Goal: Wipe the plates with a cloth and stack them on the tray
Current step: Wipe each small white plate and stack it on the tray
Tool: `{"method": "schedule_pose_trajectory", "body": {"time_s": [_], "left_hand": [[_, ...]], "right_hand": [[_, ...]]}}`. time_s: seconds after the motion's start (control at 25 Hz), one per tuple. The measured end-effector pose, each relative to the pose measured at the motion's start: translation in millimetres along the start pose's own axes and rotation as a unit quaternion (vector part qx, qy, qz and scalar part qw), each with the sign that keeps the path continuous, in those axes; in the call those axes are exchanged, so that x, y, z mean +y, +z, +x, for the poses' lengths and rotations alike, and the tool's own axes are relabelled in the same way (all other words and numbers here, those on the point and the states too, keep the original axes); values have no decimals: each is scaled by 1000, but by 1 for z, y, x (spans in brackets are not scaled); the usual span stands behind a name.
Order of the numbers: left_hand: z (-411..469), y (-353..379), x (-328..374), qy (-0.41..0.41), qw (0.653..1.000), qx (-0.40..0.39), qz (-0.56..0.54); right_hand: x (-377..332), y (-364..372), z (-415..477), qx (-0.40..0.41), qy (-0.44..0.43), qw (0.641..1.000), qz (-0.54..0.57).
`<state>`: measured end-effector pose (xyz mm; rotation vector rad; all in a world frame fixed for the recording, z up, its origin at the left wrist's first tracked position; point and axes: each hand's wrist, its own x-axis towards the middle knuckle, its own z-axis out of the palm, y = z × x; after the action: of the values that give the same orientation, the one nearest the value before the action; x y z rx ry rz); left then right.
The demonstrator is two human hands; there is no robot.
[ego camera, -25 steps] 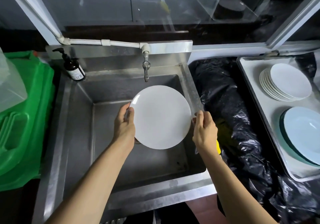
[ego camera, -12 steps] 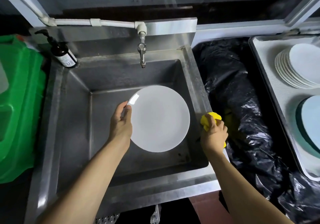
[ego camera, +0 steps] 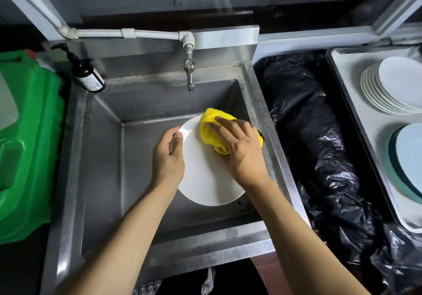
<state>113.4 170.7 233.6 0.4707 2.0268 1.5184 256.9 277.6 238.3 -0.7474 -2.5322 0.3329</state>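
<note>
The plate (ego camera: 205, 180) is held tilted over the sink (ego camera: 102, 157), below the tap (ego camera: 189, 73). The left hand (ego camera: 167, 159) grips its left rim, thumb on the face and fingers behind. The right hand (ego camera: 239, 153) lies flat on a bunched yellow cloth (ego camera: 210, 123), fingers stretched out, pressing it onto the plate's upper right part. A dark pump bottle (ego camera: 85, 73) stands on the sink's back left corner, beside a green bin (ego camera: 29, 146). Right of the sink lies a black plastic bag (ego camera: 319, 146), and beyond it the tray (ego camera: 356, 111) carries a white stack (ego camera: 397, 86) and, nearer, pale blue plates (ego camera: 411, 157).
</note>
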Motion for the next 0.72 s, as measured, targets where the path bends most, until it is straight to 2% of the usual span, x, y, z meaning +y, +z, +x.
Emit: {"method": "schedule_pose_trajectory", "body": {"time_s": [0.24,0.44,0.6,0.72], "left_hand": [[1,-6,5,-16,998,52,-25],[5,-6,7,-39,994,89,-42],[8,-5,3,-66,988,127,-56],[8,-1,1,-69,987,137,-48]], "right_hand": [[13,-4,-13,4,115,993,21],[-5,4,-45,-9,190,982,-8],[-35,7,-67,-31,199,979,20],[-69,10,-70,-52,162,984,59]]}}
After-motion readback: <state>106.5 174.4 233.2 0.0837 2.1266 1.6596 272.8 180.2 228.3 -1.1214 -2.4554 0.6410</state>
